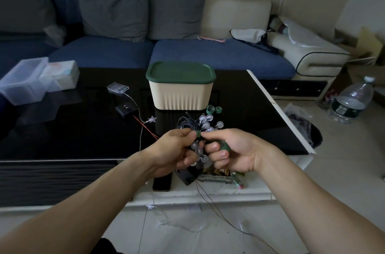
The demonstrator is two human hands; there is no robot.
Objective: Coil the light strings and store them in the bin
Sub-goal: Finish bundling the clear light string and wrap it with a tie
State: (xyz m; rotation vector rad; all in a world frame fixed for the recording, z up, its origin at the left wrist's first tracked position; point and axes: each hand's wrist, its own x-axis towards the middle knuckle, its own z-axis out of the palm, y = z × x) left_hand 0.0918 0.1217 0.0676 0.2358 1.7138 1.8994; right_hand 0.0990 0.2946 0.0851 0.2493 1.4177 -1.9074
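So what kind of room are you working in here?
Most likely a home living room: a blue sofa with grey cushions runs behind a glossy black coffee table, and household clutter like a tissue pack and a large water bottle lies around.

blue sofa [208,54] | grey cushions [114,12] | water bottle [352,100] | phone [162,183]

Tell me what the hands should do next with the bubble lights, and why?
Probably finish wrapping the green strap around the coiled bulb string. Both the left hand and right hand pinch it, and the bin has its lid on.
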